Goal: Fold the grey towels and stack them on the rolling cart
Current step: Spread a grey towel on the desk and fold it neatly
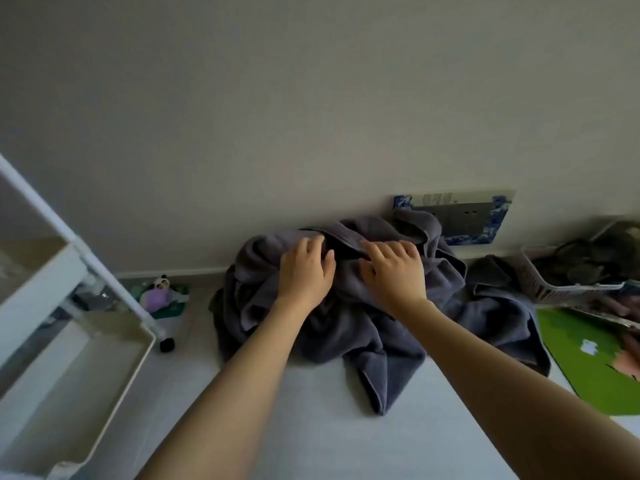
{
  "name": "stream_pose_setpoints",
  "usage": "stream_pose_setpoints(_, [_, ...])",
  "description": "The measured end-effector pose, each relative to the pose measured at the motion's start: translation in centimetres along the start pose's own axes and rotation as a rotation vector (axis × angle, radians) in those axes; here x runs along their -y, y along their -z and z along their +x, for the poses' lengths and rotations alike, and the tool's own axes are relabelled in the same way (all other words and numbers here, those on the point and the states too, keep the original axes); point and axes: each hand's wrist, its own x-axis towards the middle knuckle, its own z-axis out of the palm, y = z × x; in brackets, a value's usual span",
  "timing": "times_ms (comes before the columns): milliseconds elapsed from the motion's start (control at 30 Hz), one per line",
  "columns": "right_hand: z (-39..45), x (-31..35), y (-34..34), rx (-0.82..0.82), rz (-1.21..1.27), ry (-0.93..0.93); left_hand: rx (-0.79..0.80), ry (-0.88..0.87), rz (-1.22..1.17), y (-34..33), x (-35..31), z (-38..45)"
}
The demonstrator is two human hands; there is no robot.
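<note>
A crumpled heap of grey towels (349, 327) lies on the pale table top (311, 427) against the wall. My left hand (306, 271) rests on the top of the heap with its fingers curled into the cloth beside a hemmed edge. My right hand (394, 271) lies just to the right of it, fingers bent over the same hem. More grey cloth (502, 306) spreads toward the right. The white rolling cart (69, 344) stands at the left, its shelves bare.
A white slatted basket (568, 289) with dark cloth sits at the right, above a green mat (588, 362). A blue-edged wall socket plate (485, 220) is behind the heap. A panda toy (160, 289) sits on the floor near the cart's black wheel (167, 344).
</note>
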Motion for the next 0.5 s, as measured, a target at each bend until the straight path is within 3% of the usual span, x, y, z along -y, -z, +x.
stream_pose_setpoints(233, [1.3,-2.8,-6.2,0.061,0.02,0.021,-0.025,0.013,0.083,-5.3,2.9,2.8])
stream_pose_setpoints(500, [1.6,-3.9,-7.6,0.06,0.254,-0.052,0.142,-0.091,0.003,-5.7,3.3,6.8])
